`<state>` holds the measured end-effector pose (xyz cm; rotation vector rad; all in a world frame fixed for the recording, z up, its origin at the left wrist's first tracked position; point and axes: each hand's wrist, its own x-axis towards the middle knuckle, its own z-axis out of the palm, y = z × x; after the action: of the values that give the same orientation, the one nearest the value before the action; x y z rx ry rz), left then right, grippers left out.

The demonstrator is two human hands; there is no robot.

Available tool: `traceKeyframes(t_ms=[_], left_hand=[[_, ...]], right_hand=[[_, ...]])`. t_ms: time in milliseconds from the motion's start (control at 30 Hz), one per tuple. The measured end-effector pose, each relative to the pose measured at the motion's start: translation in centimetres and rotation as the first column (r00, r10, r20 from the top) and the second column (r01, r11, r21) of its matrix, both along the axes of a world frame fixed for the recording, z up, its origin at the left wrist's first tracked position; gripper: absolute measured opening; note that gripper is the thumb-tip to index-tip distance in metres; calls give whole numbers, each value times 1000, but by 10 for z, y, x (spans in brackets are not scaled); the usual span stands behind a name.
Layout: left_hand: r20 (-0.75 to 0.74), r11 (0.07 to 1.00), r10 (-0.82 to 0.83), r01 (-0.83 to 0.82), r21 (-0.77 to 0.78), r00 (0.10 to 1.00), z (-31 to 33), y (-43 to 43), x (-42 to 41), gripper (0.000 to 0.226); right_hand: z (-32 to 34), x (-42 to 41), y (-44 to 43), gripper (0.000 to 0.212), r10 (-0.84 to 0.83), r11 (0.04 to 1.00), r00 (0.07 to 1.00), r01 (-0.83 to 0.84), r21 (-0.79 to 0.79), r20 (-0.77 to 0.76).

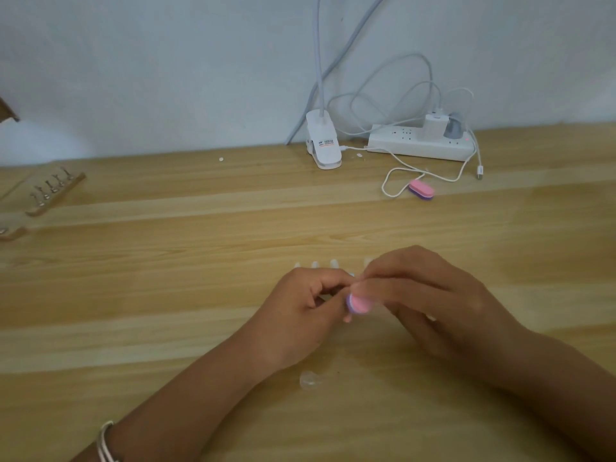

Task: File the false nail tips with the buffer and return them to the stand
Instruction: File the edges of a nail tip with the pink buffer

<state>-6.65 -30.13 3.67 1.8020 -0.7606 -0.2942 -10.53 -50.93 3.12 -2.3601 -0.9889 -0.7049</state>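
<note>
My right hand [426, 295] grips the pink buffer [358, 303] over the table [166, 295]; my left hand [310, 305] curls against the buffer, its hold hidden. Nail tips [334, 263] lie just beyond the buffer, the stand [55, 191] far left.

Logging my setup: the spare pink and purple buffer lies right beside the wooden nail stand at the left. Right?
Not quite. In the head view the spare pink and purple oval buffer block lies far right of the wooden nail stand, by a white cable loop.
</note>
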Motion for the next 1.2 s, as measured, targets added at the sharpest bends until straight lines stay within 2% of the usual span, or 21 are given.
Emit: traceKeyframes(t_ms=[67,200,333,467,533,633,767,867,1033,1200], left_hand=[[5,1000,-7,7,-9,1000,0,0,0,22],[19,1000,-5,6,-28,1000,-3,1,2,22],[18,999,-28,29,-37,999,-2,3,2,24],[-21,999,-11,10,-52,1000,-2,2,2,24],[-50,998,-25,22,-65,998,0,2,1,25],[-64,996,-32,27,-80,997,1,2,0,31],[-75,998,-17,12,-63,997,-2,2,1,27],[-100,996,-33,24,-88,994,-2,2,1,35],[-143,994,-41,26,-106,989,-4,2,2,31],[-133,994,-38,25,-103,990,-3,0,2,33]], right_hand=[[-1,0,-1,29,27,1000,1000,-27,-3,-6],[4,8,-14,27,-53,998,999,53,-13,9],[2,6,-10,28,-52,998,998,53,-22,40],[5,7,-10,26,-116,993,993,114,40,28],[3,3,0,27,-95,993,995,94,72,19],[0,0,6,28,-38,999,999,37,38,21],[2,2,0,27,-72,997,997,71,41,14],[-1,-3,10,26,18,999,1000,-18,40,7],[4,3,-1,25,-67,996,998,67,62,-8],[1,-1,9,26,-19,999,1000,19,49,12]])
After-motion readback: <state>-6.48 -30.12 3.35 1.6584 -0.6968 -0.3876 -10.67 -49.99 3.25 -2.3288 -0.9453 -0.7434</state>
